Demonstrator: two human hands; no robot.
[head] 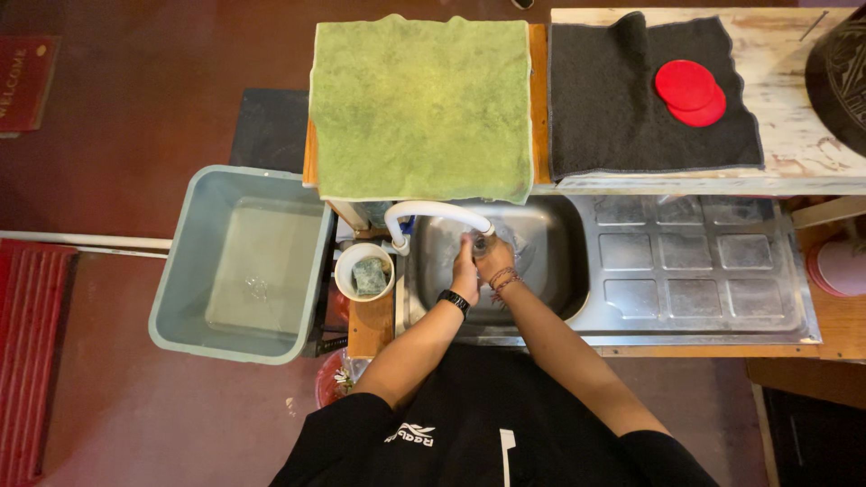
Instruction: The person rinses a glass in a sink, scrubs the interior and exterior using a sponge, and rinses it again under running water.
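Both my hands meet over the steel sink basin (550,271), right under the end of the white curved faucet (433,211). My left hand (465,269), with a black watch on its wrist, and my right hand (494,260), with bead bracelets, are closed together around a small clear object (511,240) that looks like a glass. Most of it is hidden by my fingers. I cannot tell whether water runs from the spout.
A white cup with a green sponge (365,272) stands left of the sink. A grey-blue tub (194,271) holding water sits further left. Behind are a green towel (419,104) and a dark towel (613,117) with two red round lids (688,90). The ribbed drainboard (695,271) lies right.
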